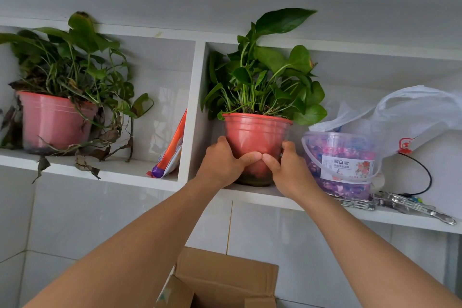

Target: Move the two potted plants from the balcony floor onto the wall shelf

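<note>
Right compartment: the clear tub (341, 162) stands just right of the held pot (257, 140), the divider (191, 112) close on its left. Left compartment: open shelf space between the wilted plant (56, 117) and the orange packet (172, 150).

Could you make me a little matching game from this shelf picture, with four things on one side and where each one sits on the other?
Things:
1. wilted potted plant
2. orange packet
3. potted plant held in both hands
4. clear bucket

Places:
A. right compartment, beside the divider
B. left compartment, far left
C. right compartment, right of the held pot, under a white plastic bag
D. left compartment, leaning at the divider

Pairs: 1-B, 2-D, 3-A, 4-C
</note>
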The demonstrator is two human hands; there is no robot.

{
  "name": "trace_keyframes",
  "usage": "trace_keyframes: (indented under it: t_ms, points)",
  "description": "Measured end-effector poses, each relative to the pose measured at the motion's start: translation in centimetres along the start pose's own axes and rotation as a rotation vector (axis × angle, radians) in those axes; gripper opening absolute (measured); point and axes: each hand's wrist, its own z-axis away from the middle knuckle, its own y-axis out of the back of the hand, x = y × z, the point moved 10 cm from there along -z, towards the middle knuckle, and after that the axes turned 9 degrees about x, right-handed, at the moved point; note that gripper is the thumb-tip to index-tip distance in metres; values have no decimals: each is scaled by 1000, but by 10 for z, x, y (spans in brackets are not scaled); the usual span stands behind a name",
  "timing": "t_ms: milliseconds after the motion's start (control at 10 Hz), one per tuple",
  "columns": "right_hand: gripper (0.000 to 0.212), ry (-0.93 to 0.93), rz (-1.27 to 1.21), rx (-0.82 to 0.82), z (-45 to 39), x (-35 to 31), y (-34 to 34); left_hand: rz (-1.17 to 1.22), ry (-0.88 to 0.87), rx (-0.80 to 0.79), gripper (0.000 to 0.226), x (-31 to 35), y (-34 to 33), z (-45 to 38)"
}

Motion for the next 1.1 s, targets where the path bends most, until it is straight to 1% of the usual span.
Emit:
trace_keyframes:
  t_ms: [200,300,400,500,600,700,800,900,1000,1100]
  points:
    - [56,4,-31,42,4,0,3,5,-3,16,90,-3,-1,3]
    - [54,70,-19,127,16,-9,13,7,-36,2,83,1,-1,8]
    - [51,160,10,273,32,-20,26,43,-61,0,63,4,2,10]
    - [39,286,33,377,43,-34,35,90,-29,12,49,1,6,10]
    - [33,357,49,399,48,-39,35,99,-7,21,52,-3,9,9]
    - [32,364,60,395,48,-37,32,57,-11,36,57,-3,11,9]
    - [35,325,70,350,45,-32,27,7,-24,54,59,-3,12,9]
    - [44,306,57,286,44,-32,25,-33,-25,62,59,0,15,11]
    - [50,321,59,228,45,-31,25,-106,-4,45,54,2,20,15]
    - [48,269,63,176,49,-22,33,-196,25,6,47,5,32,24]
